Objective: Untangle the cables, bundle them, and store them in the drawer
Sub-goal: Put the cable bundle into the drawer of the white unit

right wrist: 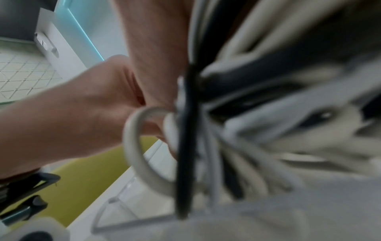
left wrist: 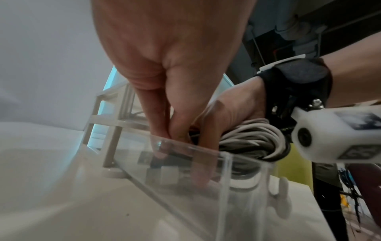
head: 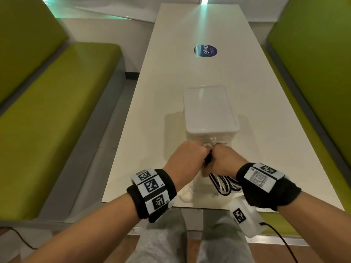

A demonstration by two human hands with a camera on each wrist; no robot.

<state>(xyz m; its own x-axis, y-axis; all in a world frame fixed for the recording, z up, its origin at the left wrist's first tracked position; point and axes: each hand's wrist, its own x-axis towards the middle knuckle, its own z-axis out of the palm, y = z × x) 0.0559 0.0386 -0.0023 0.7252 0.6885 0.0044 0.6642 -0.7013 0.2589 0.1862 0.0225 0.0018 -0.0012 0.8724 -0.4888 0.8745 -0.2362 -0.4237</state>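
Observation:
A coiled bundle of black and white cables (head: pixel 225 184) hangs over the clear, pulled-out drawer (left wrist: pixel 208 181) of a white drawer unit (head: pixel 210 111). My right hand (head: pixel 221 158) grips the coil (left wrist: pixel 253 138) from above, fingers curled round it. My left hand (head: pixel 193 154) meets it at the far end of the bundle. Its fingers (left wrist: pixel 163 128) point down into the drawer and pinch the cable ends. USB plugs (left wrist: pixel 156 163) show through the drawer wall, low inside. The right wrist view is blurred, filled by cable loops (right wrist: pixel 144 146) with my left hand (right wrist: pixel 82 114) behind.
The drawer unit stands on a long white table (head: pixel 171 92) with a round blue sticker (head: pixel 205 51) farther back. Green benches (head: pixel 57 111) run along both sides. The table's near edge lies just under my wrists.

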